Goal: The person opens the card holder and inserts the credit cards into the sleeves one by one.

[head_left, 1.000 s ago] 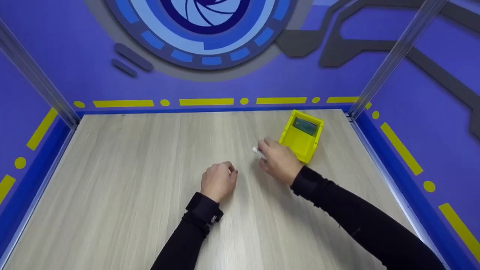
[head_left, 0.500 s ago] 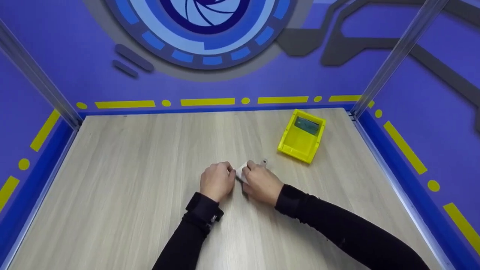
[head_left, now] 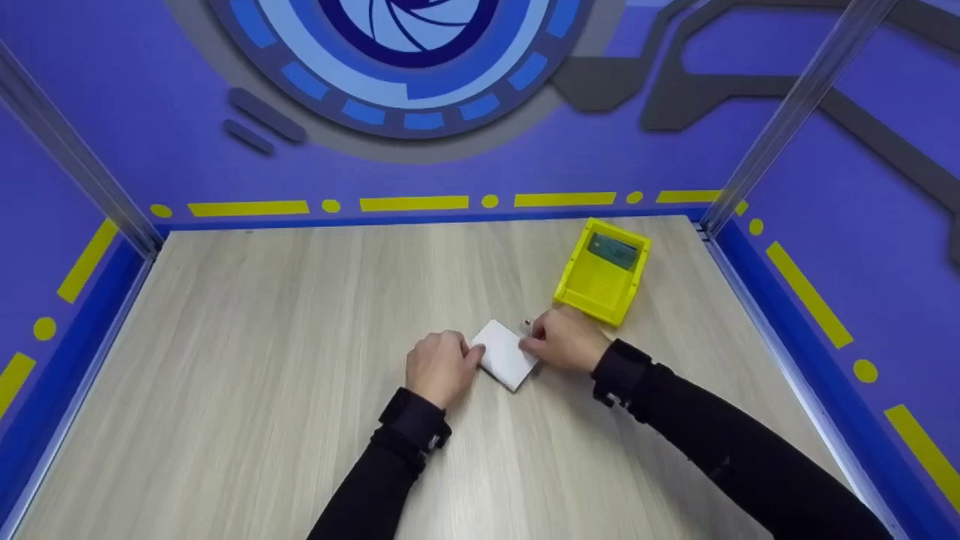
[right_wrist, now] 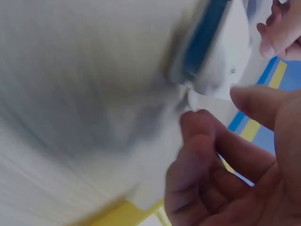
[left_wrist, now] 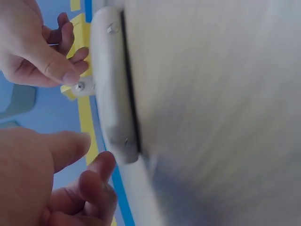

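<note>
A flat white case (head_left: 505,356) with rounded ends lies at an angle on the table; in the left wrist view a screw-like dot marks either end of its long edge. From one side juts a small pale tab (left_wrist: 81,87) with a round dot. My left hand (head_left: 439,367) is at the case's left corner, its thumb overlapping that corner in the head view; in the left wrist view thumb and finger stand apart. At the tab, my right hand (head_left: 574,341) has its thumb on one side and a loosely bent index finger on the other, with a gap between them.
Behind my right hand stands a yellow bin (head_left: 600,277) with a dark green card-like piece (head_left: 613,251) against its back wall. The wooden table (head_left: 300,337) is enclosed by blue-purple panels (head_left: 487,165) at the back and both sides.
My right hand brought the white case leftward from near the bin to beside my left hand, then drew back right to the tab. My left hand moved slightly right.
</note>
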Action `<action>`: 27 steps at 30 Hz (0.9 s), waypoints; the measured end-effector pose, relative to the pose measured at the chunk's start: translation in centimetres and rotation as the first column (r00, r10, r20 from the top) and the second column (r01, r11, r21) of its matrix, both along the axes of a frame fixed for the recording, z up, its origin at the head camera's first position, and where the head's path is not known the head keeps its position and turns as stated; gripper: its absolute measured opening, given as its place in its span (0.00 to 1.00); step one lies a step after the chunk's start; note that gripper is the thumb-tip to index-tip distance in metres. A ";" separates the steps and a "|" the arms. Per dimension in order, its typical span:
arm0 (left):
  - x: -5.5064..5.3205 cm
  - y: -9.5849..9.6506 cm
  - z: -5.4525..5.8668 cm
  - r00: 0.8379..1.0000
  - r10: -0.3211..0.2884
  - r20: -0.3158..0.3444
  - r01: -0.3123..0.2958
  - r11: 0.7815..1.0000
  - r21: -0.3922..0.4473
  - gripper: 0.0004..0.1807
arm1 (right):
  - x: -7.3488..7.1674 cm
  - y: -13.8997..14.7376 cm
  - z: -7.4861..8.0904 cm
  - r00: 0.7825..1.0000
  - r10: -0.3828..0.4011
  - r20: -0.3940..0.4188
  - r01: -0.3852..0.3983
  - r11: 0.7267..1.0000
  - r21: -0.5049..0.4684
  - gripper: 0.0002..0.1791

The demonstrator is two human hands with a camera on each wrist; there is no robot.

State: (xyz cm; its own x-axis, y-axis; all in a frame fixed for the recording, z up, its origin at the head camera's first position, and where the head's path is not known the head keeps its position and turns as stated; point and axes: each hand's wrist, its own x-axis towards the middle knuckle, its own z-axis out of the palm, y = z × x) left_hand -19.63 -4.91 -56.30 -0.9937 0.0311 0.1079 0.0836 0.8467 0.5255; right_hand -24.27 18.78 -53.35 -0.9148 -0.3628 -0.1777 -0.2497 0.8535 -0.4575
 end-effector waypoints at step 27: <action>-1.1 0.2 0.2 0.994 0.001 0.105 0.000 1.000 -0.010 0.19 | 0.8 0.0 -1.5 1.000 0.004 0.012 -0.004 0.999 -0.034 0.11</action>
